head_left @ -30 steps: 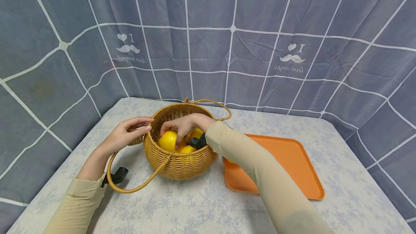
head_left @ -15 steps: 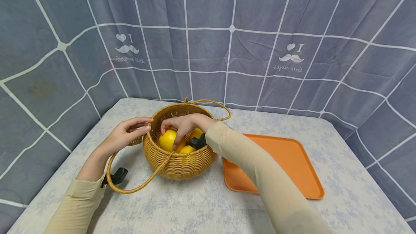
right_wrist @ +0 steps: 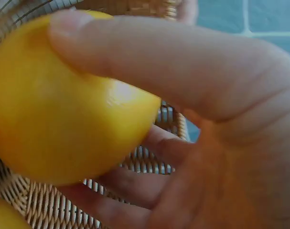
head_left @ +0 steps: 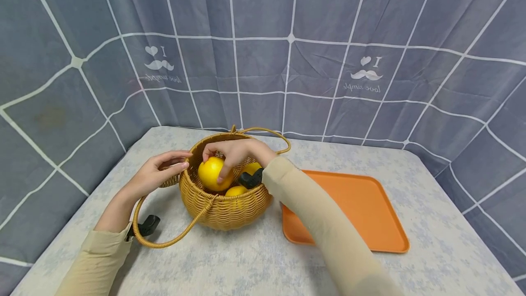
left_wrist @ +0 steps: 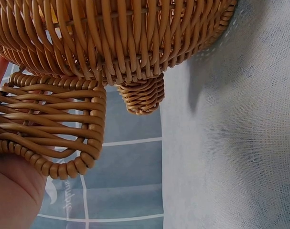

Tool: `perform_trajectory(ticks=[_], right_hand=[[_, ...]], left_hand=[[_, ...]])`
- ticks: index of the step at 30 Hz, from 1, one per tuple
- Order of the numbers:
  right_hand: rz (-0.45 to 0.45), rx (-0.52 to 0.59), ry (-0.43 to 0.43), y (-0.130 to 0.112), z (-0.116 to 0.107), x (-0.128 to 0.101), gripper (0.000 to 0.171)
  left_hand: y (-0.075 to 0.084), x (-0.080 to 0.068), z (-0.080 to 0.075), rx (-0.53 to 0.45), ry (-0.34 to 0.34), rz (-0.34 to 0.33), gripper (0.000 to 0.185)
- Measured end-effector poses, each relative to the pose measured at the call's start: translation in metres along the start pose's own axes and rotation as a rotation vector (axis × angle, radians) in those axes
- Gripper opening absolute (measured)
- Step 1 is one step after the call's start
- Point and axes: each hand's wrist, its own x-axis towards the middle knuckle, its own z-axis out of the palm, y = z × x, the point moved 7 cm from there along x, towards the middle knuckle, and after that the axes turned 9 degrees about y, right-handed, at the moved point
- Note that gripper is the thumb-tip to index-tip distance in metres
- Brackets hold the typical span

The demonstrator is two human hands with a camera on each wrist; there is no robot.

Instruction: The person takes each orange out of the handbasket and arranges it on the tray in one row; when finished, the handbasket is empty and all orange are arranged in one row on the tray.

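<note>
In the head view, a round wicker basket [head_left: 226, 211] stands left of the middle of the table. My right hand [head_left: 236, 152] reaches into it and grips a round, smooth yellow fruit [head_left: 210, 175], thumb on one side and fingers round the other. In the right wrist view, the fruit [right_wrist: 63, 105] sits between thumb and fingers, above the woven wall. Two more yellow fruits lie in the basket, one near the front rim [head_left: 236, 191] and one behind the wrist camera. At the left rim, my left hand [head_left: 158, 170] holds the basket beside a flat woven flap [left_wrist: 49, 119].
An orange tray [head_left: 349, 209] lies right of the basket, partly covered by my right sleeve. One looped handle [head_left: 164, 245] hangs toward the front left, the other [head_left: 267, 129] toward the back right. A grey-blue checked curtain [head_left: 263, 67] stands behind the pale patterned table [head_left: 230, 264].
My right hand has closed further round the yellow fruit and raised it slightly inside the basket. The left hand stays at the rim.
</note>
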Motion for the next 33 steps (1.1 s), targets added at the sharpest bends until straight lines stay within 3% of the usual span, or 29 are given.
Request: perform_trajectory(ticks=[7, 16, 22, 33], right_hand=[[-0.091, 0.043, 0.073, -0.011, -0.025, -0.018, 0.052], [-0.187, 0.195, 0.194, -0.019, -0.057, -0.064, 0.054], [-0.245, 0.250, 0.277, -0.013, -0.074, -0.102, 0.053], [-0.252, 0.275, 0.402, 0.009, -0.088, -0.170, 0.053]], left_hand=[[-0.001, 0.000, 0.001, -0.002, 0.005, 0.004, 0.038], [0.000, 0.000, 0.001, -0.023, 0.005, 0.014, 0.039], [0.000, 0.000, 0.001, -0.024, 0.005, 0.018, 0.040], [0.000, -0.002, 0.001, -0.012, 0.010, 0.017, 0.041]])
